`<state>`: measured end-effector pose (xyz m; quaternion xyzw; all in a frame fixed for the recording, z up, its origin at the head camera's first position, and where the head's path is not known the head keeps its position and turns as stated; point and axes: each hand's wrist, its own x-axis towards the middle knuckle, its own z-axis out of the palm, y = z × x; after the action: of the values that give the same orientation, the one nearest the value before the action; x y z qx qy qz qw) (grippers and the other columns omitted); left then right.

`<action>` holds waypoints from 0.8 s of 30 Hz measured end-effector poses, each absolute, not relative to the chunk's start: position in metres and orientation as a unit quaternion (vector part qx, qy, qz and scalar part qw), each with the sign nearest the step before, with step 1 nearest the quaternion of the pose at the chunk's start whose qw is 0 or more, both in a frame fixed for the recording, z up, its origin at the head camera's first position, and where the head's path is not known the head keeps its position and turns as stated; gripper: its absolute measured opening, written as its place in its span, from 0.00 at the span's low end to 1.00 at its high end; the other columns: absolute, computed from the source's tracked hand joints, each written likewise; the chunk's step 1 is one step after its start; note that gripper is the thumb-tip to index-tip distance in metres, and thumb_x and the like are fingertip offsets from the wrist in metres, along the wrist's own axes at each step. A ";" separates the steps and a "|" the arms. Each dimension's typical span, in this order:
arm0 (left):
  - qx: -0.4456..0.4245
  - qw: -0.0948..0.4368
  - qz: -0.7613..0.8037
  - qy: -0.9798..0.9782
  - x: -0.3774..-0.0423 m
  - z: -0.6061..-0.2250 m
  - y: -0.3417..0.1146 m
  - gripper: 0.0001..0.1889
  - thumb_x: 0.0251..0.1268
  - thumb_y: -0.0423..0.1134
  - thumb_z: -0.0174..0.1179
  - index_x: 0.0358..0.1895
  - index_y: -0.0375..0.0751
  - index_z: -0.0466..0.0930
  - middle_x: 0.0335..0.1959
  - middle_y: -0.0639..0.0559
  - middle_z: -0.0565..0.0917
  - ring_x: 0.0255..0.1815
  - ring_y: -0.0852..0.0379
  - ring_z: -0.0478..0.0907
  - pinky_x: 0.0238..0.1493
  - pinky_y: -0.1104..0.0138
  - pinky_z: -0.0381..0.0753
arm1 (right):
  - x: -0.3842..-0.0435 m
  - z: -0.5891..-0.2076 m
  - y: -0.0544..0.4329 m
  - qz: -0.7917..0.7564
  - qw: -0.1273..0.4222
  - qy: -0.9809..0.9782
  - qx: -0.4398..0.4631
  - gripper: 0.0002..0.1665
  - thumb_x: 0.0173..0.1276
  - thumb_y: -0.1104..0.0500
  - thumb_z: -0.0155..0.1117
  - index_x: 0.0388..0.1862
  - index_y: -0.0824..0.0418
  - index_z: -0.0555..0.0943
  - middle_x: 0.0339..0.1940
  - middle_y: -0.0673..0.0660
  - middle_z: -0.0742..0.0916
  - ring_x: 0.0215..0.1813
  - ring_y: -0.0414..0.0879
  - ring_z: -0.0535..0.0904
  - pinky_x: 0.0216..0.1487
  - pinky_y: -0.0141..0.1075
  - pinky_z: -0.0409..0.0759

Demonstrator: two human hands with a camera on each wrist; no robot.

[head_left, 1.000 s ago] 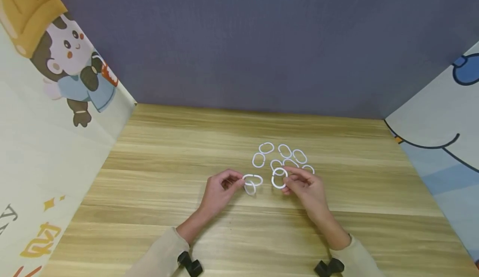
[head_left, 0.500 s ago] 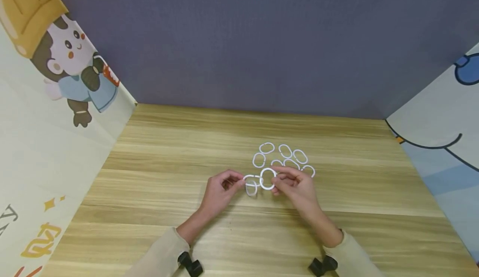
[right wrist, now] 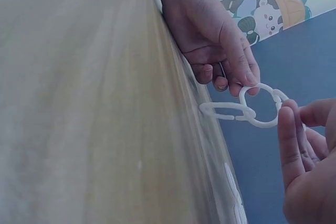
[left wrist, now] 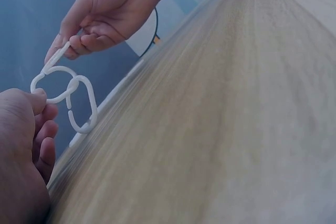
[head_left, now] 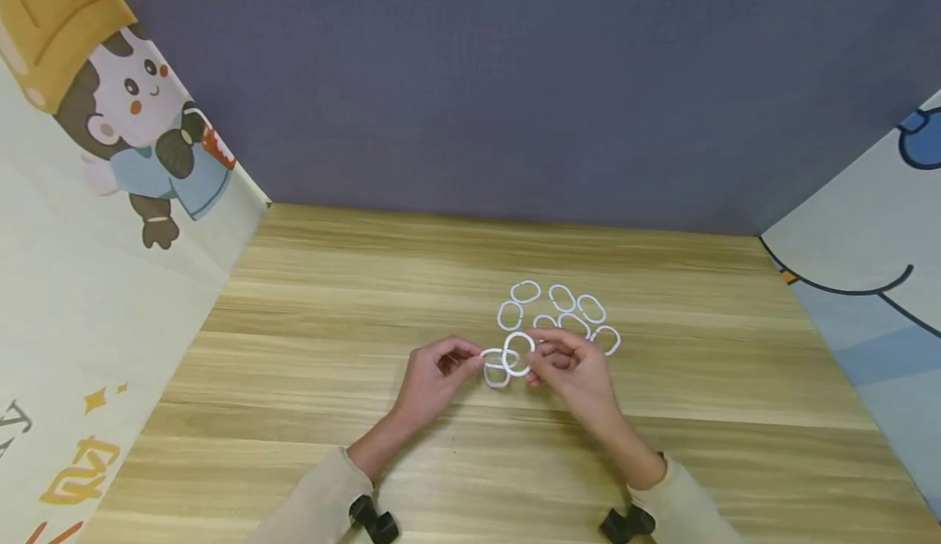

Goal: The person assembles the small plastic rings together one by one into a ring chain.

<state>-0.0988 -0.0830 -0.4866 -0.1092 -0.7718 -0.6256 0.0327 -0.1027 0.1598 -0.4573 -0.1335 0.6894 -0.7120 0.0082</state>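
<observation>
My left hand [head_left: 434, 376] pinches a white plastic split ring [left wrist: 62, 68] between thumb and fingertips. From that ring hangs a second white split ring [left wrist: 93, 103], looped through it above the table. My right hand [head_left: 581, 372] holds a third white split ring [head_left: 519, 334] by its right side, between thumb and index finger. In the head view this third ring overlaps the one in my left hand. In the left wrist view, the third ring appears nearly edge-on, its lower end right at the left-hand ring's upper side, near the gap there.
Several loose white split rings lie on the wooden table [head_left: 331, 348] beyond my hands, among them one ring [head_left: 510, 328] at the left of the group; my right hand partly covers the nearer ones. A dark wall panel [head_left: 470, 95] stands behind, with printed side panels left and right.
My right hand has moved left with its ring, from apart to overlapping the left-hand ring. My left hand has stayed nearly in place; the hanging ring has swung slightly.
</observation>
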 end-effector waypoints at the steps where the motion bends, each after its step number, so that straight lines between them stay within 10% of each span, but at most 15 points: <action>1: -0.110 0.032 -0.625 -0.772 -0.099 -0.487 -0.083 0.04 0.71 0.33 0.76 0.44 0.39 0.92 0.38 0.50 0.92 0.36 0.62 0.83 0.40 0.71 0.83 | -0.102 -0.457 0.159 -0.709 0.008 0.692 -0.134 0.22 0.67 0.82 0.70 0.60 0.84 0.82 0.35 0.72 0.89 0.29 0.42 0.90 0.35 0.38 0.92; 15: -0.115 0.052 -0.632 -0.764 -0.097 -0.488 -0.083 0.04 0.71 0.31 0.75 0.44 0.35 0.92 0.38 0.44 0.92 0.34 0.63 0.82 0.37 0.72 0.83 | -0.099 -0.460 0.161 -0.717 -0.013 0.692 -0.080 0.26 0.69 0.84 0.66 0.65 0.86 0.77 0.32 0.58 0.89 0.30 0.42 0.90 0.35 0.36 0.92; 24: -0.105 0.038 -0.626 -0.772 -0.097 -0.485 -0.083 0.04 0.70 0.32 0.76 0.43 0.36 0.92 0.37 0.46 0.92 0.33 0.63 0.82 0.38 0.72 0.82 | -0.096 -0.461 0.159 -0.727 0.001 0.686 -0.006 0.11 0.73 0.80 0.65 0.50 0.88 0.78 0.34 0.64 0.91 0.29 0.45 0.91 0.36 0.38 0.93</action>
<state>-0.0968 -0.0830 -0.4853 -0.1052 -0.7720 -0.6256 0.0384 -0.0961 0.1593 -0.4609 -0.0058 0.6862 -0.7274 0.0014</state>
